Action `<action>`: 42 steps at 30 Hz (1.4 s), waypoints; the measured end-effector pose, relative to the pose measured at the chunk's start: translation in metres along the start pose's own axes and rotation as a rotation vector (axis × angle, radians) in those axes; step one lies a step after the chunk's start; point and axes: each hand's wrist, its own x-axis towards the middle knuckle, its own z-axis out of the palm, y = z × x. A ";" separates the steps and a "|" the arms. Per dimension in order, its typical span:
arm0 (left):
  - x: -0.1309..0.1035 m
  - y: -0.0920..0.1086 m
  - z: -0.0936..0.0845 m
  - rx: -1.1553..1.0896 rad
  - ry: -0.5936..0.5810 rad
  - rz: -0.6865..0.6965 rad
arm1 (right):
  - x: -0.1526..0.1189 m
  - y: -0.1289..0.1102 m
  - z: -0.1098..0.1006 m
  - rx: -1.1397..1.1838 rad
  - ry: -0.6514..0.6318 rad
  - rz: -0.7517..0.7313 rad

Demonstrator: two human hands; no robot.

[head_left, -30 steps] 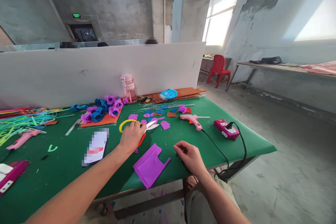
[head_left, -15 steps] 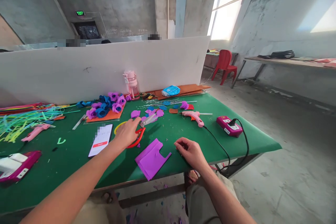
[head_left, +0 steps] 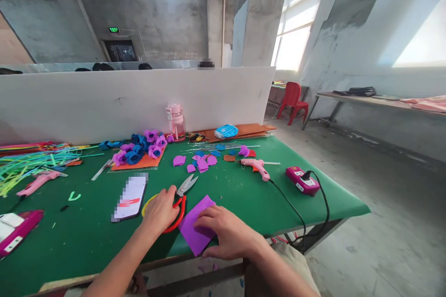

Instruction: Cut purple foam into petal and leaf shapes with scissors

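A green table [head_left: 240, 191] carries, at the left end as I watch from afar, strips [head_left: 52, 160], a glue gun [head_left: 40, 183] and a socket box [head_left: 25, 229], with a phone [head_left: 130, 198] lying flat nearer the middle. By its front edge I see paper [head_left: 193, 231]; farther in, loose petals [head_left: 202, 165] scatter near thin wires [head_left: 228, 147], with a second glue gun [head_left: 258, 168] beside them and a second socket box [head_left: 300, 181] toward the right edge. Toward the back I make out an orange sheet [head_left: 146, 162], an upright bottle [head_left: 176, 123] and brown sheets [head_left: 250, 131] that reach toward the far corner
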 end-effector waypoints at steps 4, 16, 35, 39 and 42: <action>-0.007 0.003 0.005 0.024 0.039 0.037 | -0.004 0.004 0.009 -0.048 0.012 0.023; -0.009 -0.013 0.004 -0.032 -0.031 0.217 | -0.012 0.007 0.026 -0.269 0.067 -0.076; -0.016 -0.009 0.015 0.063 0.000 0.207 | 0.014 0.196 -0.202 -0.896 0.277 1.050; -0.015 -0.011 0.020 0.053 0.017 0.215 | 0.033 0.204 -0.171 -0.861 0.106 0.945; -0.016 -0.012 0.022 0.046 0.039 0.225 | 0.058 0.198 -0.140 -0.832 -0.046 0.740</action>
